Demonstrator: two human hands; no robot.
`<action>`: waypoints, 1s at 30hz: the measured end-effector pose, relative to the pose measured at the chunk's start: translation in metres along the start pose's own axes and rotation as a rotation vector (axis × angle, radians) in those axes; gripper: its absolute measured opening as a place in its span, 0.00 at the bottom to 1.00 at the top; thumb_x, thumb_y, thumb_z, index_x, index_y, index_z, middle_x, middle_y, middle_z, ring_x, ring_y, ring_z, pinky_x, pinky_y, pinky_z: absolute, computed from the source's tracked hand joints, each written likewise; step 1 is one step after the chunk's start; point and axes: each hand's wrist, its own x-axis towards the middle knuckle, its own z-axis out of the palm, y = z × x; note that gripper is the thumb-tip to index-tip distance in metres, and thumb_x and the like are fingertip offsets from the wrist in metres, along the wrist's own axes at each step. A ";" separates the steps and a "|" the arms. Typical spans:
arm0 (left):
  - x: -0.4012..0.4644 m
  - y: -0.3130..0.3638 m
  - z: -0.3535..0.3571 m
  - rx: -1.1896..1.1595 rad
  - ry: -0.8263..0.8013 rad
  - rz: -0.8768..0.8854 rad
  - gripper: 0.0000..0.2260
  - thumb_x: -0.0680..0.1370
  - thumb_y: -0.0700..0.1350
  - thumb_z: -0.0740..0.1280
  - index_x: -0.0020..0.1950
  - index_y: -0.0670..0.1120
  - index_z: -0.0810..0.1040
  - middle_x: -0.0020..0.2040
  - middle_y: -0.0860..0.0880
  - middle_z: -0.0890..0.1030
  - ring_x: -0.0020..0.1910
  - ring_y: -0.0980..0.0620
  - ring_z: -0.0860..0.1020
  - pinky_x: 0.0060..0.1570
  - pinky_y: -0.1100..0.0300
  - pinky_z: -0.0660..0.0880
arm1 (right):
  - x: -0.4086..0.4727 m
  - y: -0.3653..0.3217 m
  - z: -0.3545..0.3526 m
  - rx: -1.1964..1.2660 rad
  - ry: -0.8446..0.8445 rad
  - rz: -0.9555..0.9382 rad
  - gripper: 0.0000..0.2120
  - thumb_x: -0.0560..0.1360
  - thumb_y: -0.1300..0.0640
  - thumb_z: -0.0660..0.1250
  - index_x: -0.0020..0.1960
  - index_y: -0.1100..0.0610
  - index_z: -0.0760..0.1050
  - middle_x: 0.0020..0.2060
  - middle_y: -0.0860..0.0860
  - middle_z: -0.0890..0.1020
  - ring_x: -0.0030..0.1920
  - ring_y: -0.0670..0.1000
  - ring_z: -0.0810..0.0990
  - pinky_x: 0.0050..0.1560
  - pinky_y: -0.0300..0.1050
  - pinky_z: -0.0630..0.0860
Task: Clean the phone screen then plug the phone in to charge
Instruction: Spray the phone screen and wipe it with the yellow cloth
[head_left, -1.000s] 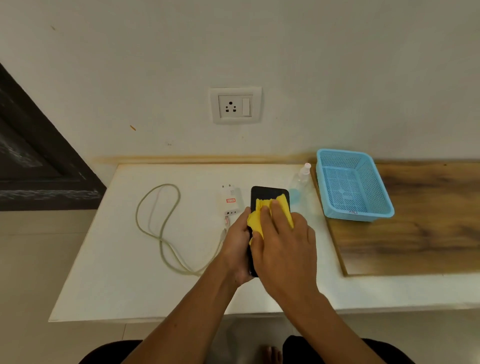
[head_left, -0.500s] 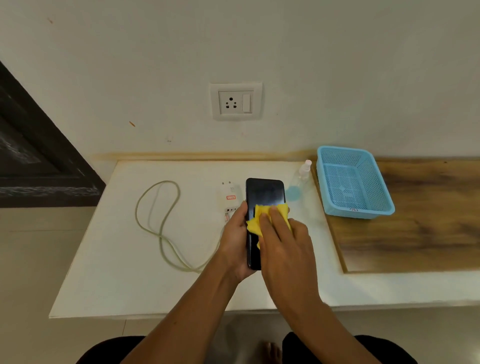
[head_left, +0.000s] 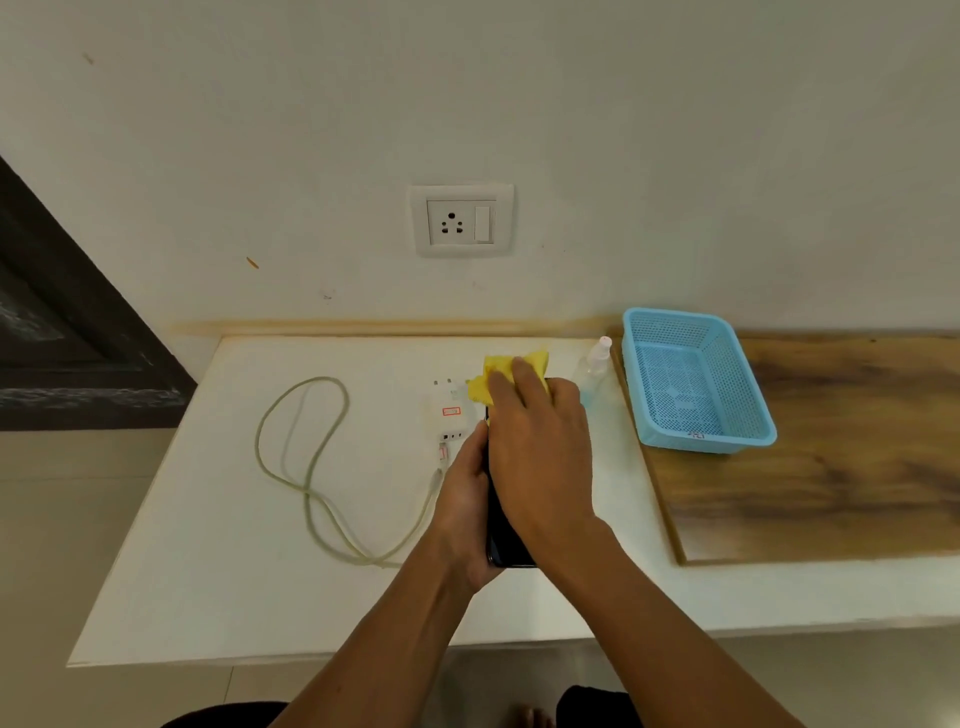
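Lying on the white table (head_left: 218, 545), far left, a pale cable (head_left: 306, 467) makes a big loop, and its end runs to a white charger (head_left: 449, 410) with a red label. Just beside the charger, the left hand (head_left: 467, 512) holds the dark phone (head_left: 506, 545) from below, fingers curled round its left edge. The right hand (head_left: 540, 441) lies flat on top, fingers straight, pressing a yellow cloth (head_left: 498, 376) onto the phone's far end. Most of the screen is hidden; only its near corner shows. Farther right stand a clear spray bottle (head_left: 595, 366), partly hard to see, and a blue basket (head_left: 696, 384) on a wooden board (head_left: 831, 467).
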 end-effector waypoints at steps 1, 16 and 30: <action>0.002 0.000 -0.002 -0.025 -0.004 0.008 0.25 0.78 0.62 0.58 0.66 0.48 0.77 0.64 0.42 0.80 0.65 0.40 0.76 0.68 0.43 0.68 | -0.006 -0.002 0.000 0.055 -0.049 0.016 0.17 0.74 0.59 0.60 0.63 0.54 0.69 0.62 0.53 0.73 0.55 0.56 0.73 0.50 0.52 0.76; 0.005 -0.003 0.000 0.062 0.004 0.070 0.26 0.78 0.64 0.56 0.64 0.48 0.79 0.51 0.44 0.83 0.49 0.44 0.81 0.51 0.48 0.77 | -0.019 0.034 -0.010 -0.126 0.037 -0.003 0.14 0.72 0.60 0.67 0.57 0.58 0.76 0.59 0.55 0.79 0.44 0.59 0.75 0.43 0.50 0.77; 0.009 -0.001 0.006 -0.141 -0.200 0.038 0.30 0.76 0.62 0.57 0.67 0.41 0.75 0.61 0.42 0.79 0.60 0.44 0.76 0.60 0.49 0.74 | -0.103 0.005 -0.014 0.048 -0.099 -0.014 0.18 0.74 0.58 0.57 0.61 0.57 0.77 0.58 0.55 0.79 0.54 0.56 0.78 0.51 0.49 0.78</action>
